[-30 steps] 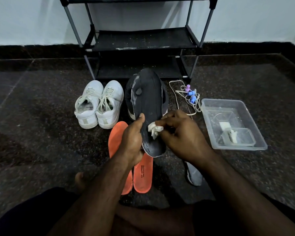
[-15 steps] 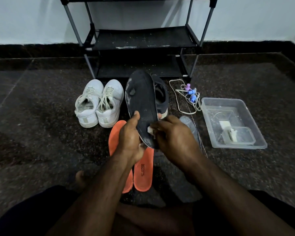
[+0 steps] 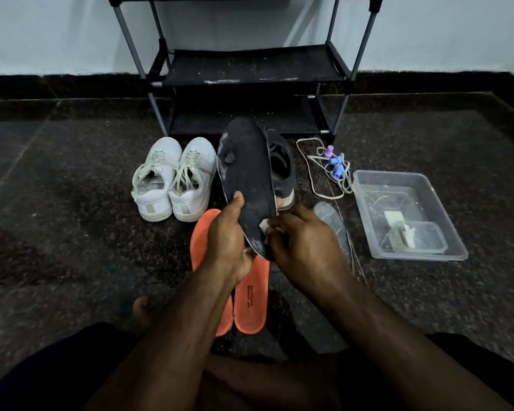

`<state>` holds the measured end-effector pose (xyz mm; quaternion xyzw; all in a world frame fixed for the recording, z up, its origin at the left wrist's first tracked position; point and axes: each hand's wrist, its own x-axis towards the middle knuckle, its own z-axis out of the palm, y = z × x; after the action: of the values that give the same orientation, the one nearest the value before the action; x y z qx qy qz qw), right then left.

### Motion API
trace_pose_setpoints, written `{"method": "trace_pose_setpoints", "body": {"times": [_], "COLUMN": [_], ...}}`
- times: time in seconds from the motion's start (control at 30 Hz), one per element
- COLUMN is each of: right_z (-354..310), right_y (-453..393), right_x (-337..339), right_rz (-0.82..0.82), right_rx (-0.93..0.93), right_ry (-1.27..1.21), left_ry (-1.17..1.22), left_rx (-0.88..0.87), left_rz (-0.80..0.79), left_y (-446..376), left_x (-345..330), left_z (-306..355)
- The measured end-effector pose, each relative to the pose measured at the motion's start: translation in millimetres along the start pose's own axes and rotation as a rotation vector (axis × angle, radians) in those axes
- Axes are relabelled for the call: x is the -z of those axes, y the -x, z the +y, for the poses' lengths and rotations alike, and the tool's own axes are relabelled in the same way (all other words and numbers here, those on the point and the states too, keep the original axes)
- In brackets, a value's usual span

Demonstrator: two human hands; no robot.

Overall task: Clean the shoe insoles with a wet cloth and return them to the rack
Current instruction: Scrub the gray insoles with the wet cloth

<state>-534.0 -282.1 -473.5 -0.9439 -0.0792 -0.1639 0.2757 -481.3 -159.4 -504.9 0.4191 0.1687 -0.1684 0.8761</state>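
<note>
Wiping under way: left hand (image 3: 230, 241) grips the dark insole (image 3: 247, 179) upright, right hand (image 3: 301, 247) pinches the cloth (image 3: 264, 225) against its near end; orange insoles (image 3: 251, 295) lie on the floor, rack (image 3: 250, 66) shelves bare, so most work apparently remains.

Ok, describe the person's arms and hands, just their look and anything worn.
Both forearms are bare to the bottom of the frame, with no sleeves. The left hand and right hand wear no gloves, and no rings, watch or bands are visible.

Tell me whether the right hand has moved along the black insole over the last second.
Yes. The right hand with the cloth slid down the black insole, toward its lower end.
</note>
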Motion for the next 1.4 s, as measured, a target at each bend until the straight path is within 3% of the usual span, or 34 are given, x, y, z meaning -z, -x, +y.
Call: {"method": "trace_pose_setpoints", "body": {"times": [0.3, 0.53, 0.77, 1.07, 1.27, 1.4], "right_z": [10.9, 11.2, 16.3, 12.5, 10.1, 3.1], "right_y": [-15.0, -3.4, -17.6, -3.0, -13.3, -0.5], "right_x": [1.7, -0.1, 3.7, 6.8, 5.7, 1.2], "right_rz": [0.145, -0.007, 0.139, -0.085, 0.058, -0.062], "right_rx": [-0.015, -0.044, -0.065, 0.060, 0.125, 0.150], "right_ry": [0.033, -0.081, -0.088, 0.001, -0.011, -0.007], "left_ry": [-0.046, -0.078, -0.093, -0.081, -0.078, -0.023], "left_rx": [-0.010, 0.029, 0.010, -0.046, 0.000, -0.041], "left_rz": [-0.004, -0.006, 0.008, 0.106, 0.097, 0.115], "left_y": [8.4, 9.0, 9.6, 8.3, 13.6, 10.2], "left_x": [-10.0, -8.8, -12.5, -14.7, -19.0, -14.2], "left_z": [-2.5, -2.6, -4.4, -3.8, -5.8, 2.2]}}
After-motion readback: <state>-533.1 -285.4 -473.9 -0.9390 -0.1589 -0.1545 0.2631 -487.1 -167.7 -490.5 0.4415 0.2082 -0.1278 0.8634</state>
